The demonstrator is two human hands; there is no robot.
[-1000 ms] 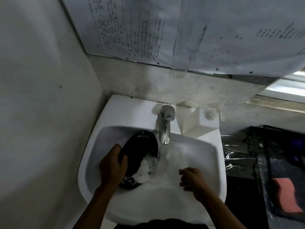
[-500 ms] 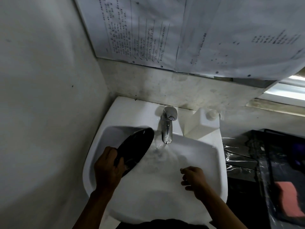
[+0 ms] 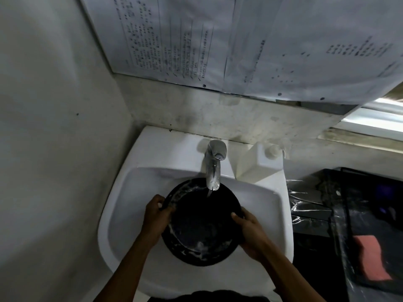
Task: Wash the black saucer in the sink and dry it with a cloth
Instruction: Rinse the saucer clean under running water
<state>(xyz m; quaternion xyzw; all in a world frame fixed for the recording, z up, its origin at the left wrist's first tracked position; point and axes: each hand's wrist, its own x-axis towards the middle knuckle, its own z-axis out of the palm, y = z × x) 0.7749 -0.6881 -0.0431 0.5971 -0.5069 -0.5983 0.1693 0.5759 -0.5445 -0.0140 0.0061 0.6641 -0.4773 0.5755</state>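
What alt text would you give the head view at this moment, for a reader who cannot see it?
Both hands hold a black saucer over a white sink, the left hand gripping its left rim and the right hand its right rim, while water runs onto it from a chrome tap. Suds cling to the saucer's edge.

Both bare forearms are extended forward from the bottom edge of the view and converge slightly toward the hands. The left hand (image 3: 156, 216) is held at the left rim of the saucer (image 3: 202, 225), its fingers curled over the edge and its thumb laid on the upper face. The right hand (image 3: 253, 233) is held at the right rim, with the thumb pressed on top near the edge and the remaining fingers wrapped beneath, where they are hidden. The wrists are kept nearly straight, the backs of both hands turned upward toward the camera. No sleeves are seen on either arm.
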